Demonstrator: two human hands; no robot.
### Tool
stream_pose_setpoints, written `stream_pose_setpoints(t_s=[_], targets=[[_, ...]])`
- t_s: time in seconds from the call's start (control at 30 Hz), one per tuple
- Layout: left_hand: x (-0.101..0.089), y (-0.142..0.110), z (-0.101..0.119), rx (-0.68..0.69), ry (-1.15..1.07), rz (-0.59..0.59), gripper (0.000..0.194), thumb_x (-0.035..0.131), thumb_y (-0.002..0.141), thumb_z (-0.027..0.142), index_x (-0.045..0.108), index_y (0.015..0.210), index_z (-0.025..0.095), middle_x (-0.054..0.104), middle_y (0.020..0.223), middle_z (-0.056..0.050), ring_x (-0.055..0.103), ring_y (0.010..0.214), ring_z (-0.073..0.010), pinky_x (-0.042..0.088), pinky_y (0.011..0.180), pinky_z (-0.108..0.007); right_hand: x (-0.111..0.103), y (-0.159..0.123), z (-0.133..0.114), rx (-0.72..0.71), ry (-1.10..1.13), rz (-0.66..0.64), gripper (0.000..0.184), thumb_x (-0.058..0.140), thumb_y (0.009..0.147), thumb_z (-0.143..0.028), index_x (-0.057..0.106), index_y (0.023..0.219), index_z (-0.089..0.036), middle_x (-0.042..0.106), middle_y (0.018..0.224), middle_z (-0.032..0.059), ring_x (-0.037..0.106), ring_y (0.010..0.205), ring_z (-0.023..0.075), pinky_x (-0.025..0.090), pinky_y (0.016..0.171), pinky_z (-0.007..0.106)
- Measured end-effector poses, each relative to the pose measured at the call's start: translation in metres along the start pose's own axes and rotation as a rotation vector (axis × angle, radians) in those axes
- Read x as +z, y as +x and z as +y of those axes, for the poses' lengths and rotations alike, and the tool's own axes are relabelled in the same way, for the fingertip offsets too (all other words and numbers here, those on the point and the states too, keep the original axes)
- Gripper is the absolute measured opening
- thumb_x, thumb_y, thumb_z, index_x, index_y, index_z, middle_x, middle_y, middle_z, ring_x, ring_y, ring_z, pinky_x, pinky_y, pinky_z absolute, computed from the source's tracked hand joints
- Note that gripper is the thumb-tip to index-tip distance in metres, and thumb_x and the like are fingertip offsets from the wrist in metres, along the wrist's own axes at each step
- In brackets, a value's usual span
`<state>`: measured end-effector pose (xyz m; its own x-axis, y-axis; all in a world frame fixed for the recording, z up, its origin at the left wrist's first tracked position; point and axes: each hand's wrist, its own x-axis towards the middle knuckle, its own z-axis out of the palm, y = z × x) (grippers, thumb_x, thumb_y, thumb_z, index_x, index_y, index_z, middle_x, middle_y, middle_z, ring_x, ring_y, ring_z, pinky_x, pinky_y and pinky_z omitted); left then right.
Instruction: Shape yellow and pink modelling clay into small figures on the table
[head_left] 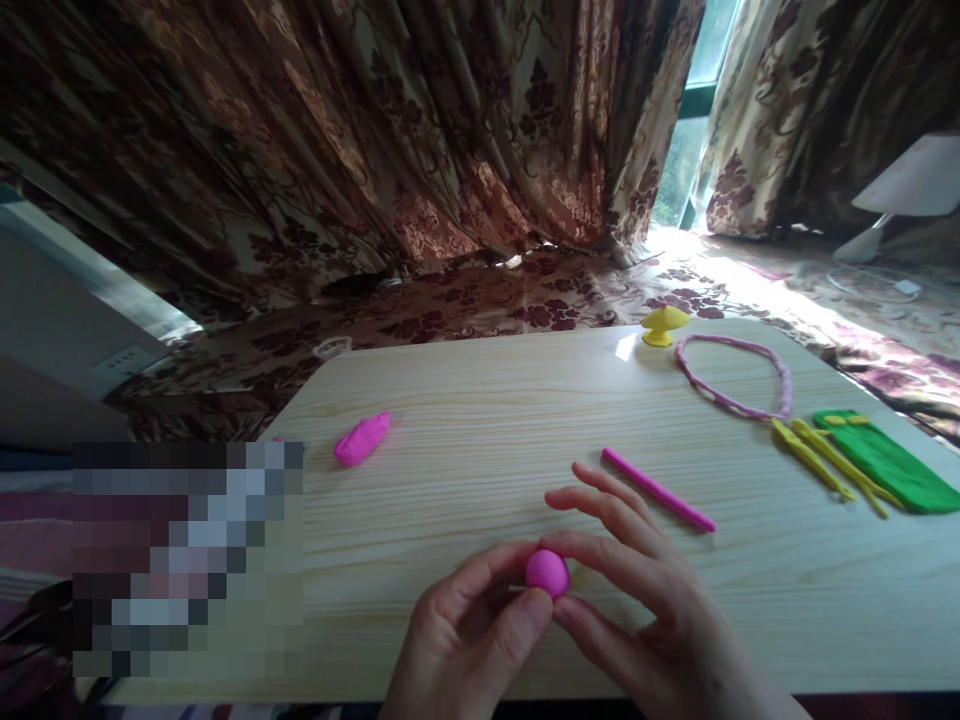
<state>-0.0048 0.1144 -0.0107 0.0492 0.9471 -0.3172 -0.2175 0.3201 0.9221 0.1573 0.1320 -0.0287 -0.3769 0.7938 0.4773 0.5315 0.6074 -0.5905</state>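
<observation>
A small pink clay ball [548,573] is pinched between the fingertips of both hands above the near part of the table. My left hand [472,625] grips it with thumb and forefinger from the left. From the right, the thumb and forefinger of my right hand [652,590] press on it while the other fingers stay raised and spread. Just beyond my right hand lies a straight pink clay rod [658,489]. Farther off to the left is an uneven pink clay lump [363,438].
On the light wood table [480,400], a yellow mushroom-shaped piece [663,325] and a pale pink twisted ring [731,345] sit at the far right. Yellow strips [814,460] lie beside a green slab [892,465]. A white lamp [911,180] stands beyond; a blurred block covers the left side.
</observation>
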Motion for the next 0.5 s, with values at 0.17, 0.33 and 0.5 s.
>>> stream_pose_setpoints(t_s=[0.17,0.33,0.5], targets=[[-0.002,0.003,0.000,0.001,-0.044,0.126,0.028,0.074,0.067,0.032,0.070,0.091,0.018,0.072,0.083,-0.005,0.064,0.079,-0.0148,0.050,0.074,-0.020,0.006,0.000,0.002,-0.049,-0.305,0.021,0.069,0.055,0.083,-0.038,0.028,0.140,-0.010,0.023,0.149,0.0167,0.015,0.137,0.0334,0.023,0.107,0.056],[-0.010,0.009,0.002,0.010,-0.148,0.226,0.044,0.073,0.067,0.035,0.066,0.107,0.017,0.071,0.082,-0.006,0.064,0.077,-0.0166,0.051,0.078,-0.028,0.018,0.000,0.007,0.029,-0.556,-0.001,0.070,0.052,0.084,-0.037,0.023,0.143,-0.014,0.012,0.152,0.0156,0.010,0.138,0.0354,0.018,0.106,0.059],[-0.014,0.011,0.001,0.034,-0.169,0.211,0.033,0.070,0.070,0.037,0.070,0.093,0.014,0.070,0.081,-0.007,0.063,0.079,-0.0185,0.051,0.079,-0.031,0.024,0.005,0.007,0.048,-0.598,-0.032,0.068,0.048,0.086,-0.042,0.024,0.143,-0.015,0.011,0.152,0.0148,0.008,0.138,0.0361,0.017,0.106,0.060]])
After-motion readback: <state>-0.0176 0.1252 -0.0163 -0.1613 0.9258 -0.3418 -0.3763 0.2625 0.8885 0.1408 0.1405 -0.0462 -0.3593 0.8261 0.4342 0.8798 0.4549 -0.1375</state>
